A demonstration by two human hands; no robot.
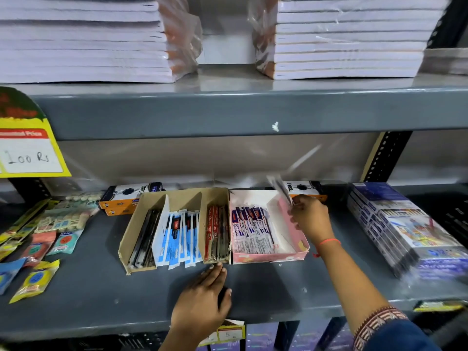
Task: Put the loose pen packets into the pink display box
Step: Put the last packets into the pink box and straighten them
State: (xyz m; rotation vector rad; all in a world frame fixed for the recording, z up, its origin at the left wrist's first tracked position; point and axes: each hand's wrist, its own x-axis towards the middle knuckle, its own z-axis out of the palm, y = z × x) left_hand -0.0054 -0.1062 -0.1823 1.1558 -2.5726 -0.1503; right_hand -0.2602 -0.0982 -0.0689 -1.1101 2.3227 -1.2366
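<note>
The pink display box (298,253) stands on the grey shelf, right of a brown cardboard box. Several blue-and-white pen packets (250,229) lie in its left half; its right half is bare white. My right hand (310,219) is over the box's right wall, fingers pinched on a blurred pen packet (281,188) that sticks up and back. My left hand (202,297) rests flat on the shelf in front of the boxes, fingertips at the brown box's front corner, holding nothing.
The brown cardboard box (131,234) holds dark pens, blue packets and red pens. Orange-black boxes (126,198) sit behind. Eraser packs (50,231) lie left, stacked colour-pencil boxes (405,229) right. Notebook stacks (83,39) fill the shelf above; a yellow price tag (27,148) hangs left.
</note>
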